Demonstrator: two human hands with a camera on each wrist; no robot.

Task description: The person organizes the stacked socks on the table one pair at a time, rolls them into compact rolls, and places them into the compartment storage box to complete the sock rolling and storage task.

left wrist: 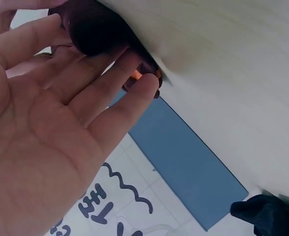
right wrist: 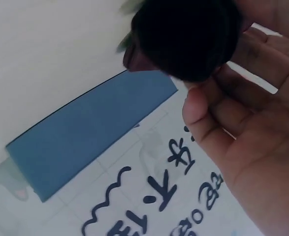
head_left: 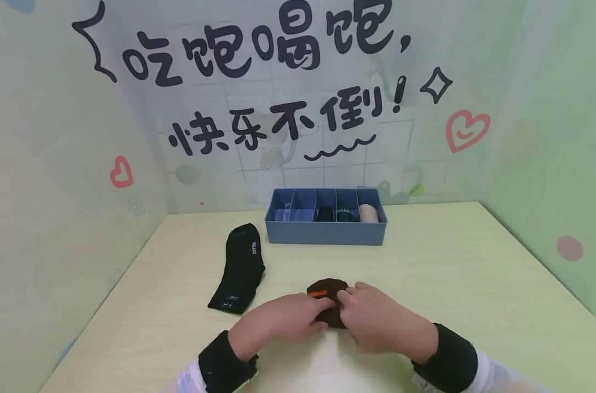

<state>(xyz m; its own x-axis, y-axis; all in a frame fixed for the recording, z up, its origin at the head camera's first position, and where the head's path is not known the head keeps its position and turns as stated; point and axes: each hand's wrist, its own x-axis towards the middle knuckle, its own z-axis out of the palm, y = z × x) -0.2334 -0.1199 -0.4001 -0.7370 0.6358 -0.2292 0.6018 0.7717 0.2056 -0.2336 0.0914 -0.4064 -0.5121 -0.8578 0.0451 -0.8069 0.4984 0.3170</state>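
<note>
Holds the brown sock (head_left: 333,316) on or just over the table (head_left: 435,262), six o'clock from the blue box (head_left: 326,233). Pinches it at three o'clock with the right hand (head_left: 379,316), fingers bent in tight, and at nine with the left hand (head_left: 294,316), fingers only a little bent, likely to keep the fold snug. Has the black sock (head_left: 240,267) flat at ten, maybe for room. Cannot see parts under the fingers; too dark in both wrist views.

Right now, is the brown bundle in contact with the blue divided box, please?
Apart. The head view shows it: bare table lies between the far edge of the brown bundle and the front of the blue divided box.
</note>
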